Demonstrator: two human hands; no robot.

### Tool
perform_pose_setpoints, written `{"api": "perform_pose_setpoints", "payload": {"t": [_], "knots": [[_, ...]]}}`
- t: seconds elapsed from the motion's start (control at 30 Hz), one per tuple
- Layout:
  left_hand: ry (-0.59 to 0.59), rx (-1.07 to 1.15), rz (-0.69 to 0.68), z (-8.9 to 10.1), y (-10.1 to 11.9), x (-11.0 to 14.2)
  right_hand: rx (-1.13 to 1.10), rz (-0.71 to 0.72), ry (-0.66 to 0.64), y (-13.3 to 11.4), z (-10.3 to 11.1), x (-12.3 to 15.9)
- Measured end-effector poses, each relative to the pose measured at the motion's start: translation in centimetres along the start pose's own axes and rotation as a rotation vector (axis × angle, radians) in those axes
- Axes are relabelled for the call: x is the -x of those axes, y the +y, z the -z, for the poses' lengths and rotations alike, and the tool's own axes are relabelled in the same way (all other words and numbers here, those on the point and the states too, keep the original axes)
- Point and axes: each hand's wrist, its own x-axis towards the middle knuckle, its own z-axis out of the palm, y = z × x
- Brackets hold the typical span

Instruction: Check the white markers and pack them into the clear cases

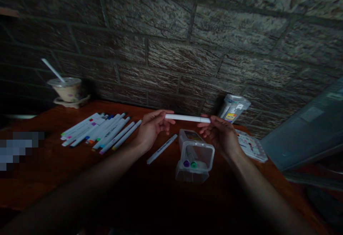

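Observation:
A white marker (184, 118) is held level above the table between my two hands. My left hand (152, 128) pinches its left end, and my right hand (221, 131) grips the right end, where a seam shows near the cap. Below it lies a clear plastic box (197, 149) on its side, its open end toward me, with a purple-ended and a green-ended marker (193, 164) inside. Left of the box, a single white marker (162, 149) rests on the wood. Several more white markers (107, 131) with coloured ends lie in a spread beyond my left wrist.
A lidded drink cup (68, 89) with a straw stands in a holder at the back left of the wooden table (120, 181). At the back right are an upright clear container (233, 108) and a flat printed packet (252, 145). A brick wall (171, 60) rises behind.

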Motion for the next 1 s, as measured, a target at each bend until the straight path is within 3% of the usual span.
{"api": "perform_pose_setpoints", "payload": {"t": [0.73,1.0], "knots": [[-0.018,-0.29,-0.135,0.0,-1.1,-0.2,0.095,0.071,0.032,0.8,0.1,-0.2],[-0.032,-0.388,-0.102,-0.3,-0.6,0.3,0.191,0.133,0.035,1.0,0.1,-0.3]]}}
